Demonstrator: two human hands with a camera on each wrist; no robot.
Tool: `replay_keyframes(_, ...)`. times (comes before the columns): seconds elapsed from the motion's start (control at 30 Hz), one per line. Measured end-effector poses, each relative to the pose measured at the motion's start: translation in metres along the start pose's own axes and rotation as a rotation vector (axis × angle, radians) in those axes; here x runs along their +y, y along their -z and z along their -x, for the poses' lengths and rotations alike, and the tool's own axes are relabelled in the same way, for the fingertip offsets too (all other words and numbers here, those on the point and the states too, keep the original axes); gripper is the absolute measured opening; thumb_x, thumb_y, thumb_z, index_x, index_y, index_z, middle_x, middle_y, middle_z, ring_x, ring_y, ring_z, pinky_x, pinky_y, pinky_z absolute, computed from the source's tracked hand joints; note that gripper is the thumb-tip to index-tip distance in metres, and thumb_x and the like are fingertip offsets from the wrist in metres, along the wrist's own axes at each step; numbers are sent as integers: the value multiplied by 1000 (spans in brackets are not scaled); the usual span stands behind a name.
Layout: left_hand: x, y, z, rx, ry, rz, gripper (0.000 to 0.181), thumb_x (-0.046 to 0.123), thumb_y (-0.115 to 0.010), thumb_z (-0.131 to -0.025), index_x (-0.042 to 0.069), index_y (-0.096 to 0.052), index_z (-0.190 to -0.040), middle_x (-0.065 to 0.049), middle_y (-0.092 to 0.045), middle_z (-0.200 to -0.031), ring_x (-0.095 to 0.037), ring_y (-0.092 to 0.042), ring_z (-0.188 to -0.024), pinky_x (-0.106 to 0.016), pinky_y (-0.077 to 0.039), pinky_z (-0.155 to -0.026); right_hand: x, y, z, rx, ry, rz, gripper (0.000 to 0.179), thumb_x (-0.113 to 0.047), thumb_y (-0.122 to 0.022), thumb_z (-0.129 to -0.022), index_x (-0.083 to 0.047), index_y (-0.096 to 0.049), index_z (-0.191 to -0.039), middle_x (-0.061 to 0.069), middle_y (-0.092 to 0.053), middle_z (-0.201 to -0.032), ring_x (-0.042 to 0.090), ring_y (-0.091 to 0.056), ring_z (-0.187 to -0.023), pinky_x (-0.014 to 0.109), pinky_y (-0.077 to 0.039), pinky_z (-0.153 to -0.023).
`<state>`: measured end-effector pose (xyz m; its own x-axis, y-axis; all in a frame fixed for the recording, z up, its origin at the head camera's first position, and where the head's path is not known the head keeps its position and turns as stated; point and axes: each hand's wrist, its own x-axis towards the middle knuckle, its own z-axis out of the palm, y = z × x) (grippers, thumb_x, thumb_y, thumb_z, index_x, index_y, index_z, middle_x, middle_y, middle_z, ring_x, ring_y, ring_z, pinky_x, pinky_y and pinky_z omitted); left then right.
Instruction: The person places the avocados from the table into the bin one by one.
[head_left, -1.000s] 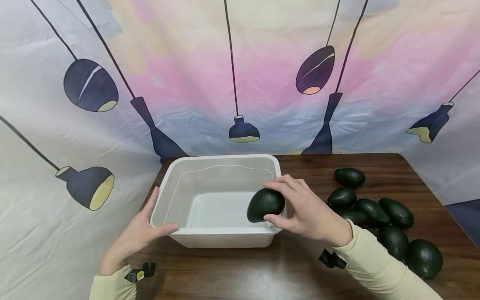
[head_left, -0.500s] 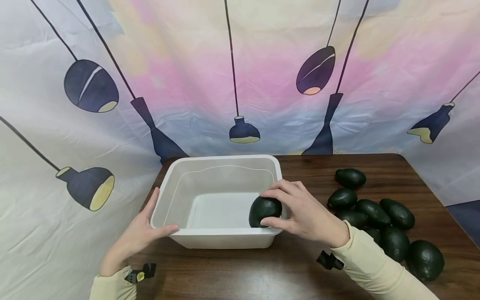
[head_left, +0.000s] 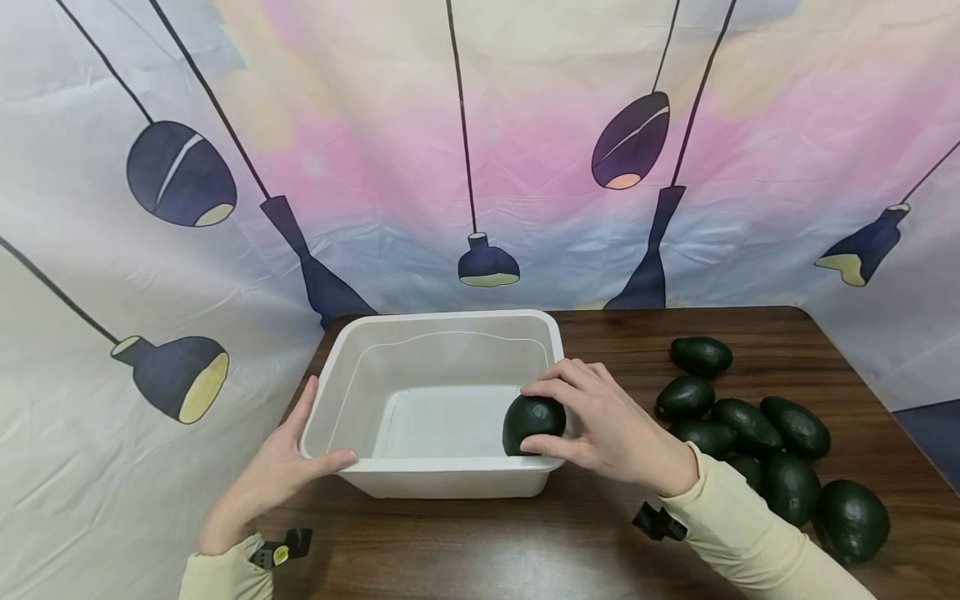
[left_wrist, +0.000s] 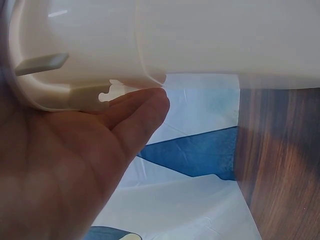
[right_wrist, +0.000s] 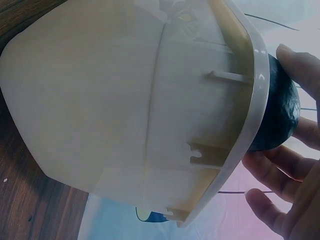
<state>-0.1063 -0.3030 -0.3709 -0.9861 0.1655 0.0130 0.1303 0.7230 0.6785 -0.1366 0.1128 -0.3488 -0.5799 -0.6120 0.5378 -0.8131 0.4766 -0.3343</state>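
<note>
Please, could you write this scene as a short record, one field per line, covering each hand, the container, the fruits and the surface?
Right hand: grips one avocado
Gripped avocado: at the right end of the tub, lower edge hidden behind the near rim in the head view
Left hand: at the tub's left end, thumb on the rim
Tub: white, on the table
Other avocados: grouped on the table, right of the tub
Table: brown, wood-grained

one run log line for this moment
left hand: touching white tub at near-left corner; right hand: holding avocado at tub's right end; other avocados: on table, right of tub
</note>
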Motion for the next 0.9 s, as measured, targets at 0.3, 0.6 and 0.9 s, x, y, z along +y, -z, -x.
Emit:
replay_keyframes(0.3,-1,0,1,9,18,1,111,33,-77,-78,31,7,-150,-15,-9,-156,-44,-22,-133,-61,-28,-98,0,-2,-1,3,17,3,49,-47,-71,-80,-18,-62,-119,-9,-52,-114,9,-47,-103,33,-34,-85)
replay_keyframes(0.6,0,0,-1,8,6,3,110,34,-76,-78,32,7,-150,-12,-8,-156,-43,-23,-133,-61,-28,-98,1,-1,-2,67,58,16,35,-30,-70,-85,-19,-63,-117,-13,-56,-108,6,-47,-93,31,-36,-80)
replay_keyframes(0.9,2,0,0,2,20,6,111,33,-76,-78,31,7,-150,-18,-10,-155,-46,-23,-132,-62,-28,-97,2,6,1,78,33,-13,34,-26,-71,-85,-20,-62,-118,-13,-56,-109,8,-49,-95,32,-35,-82)
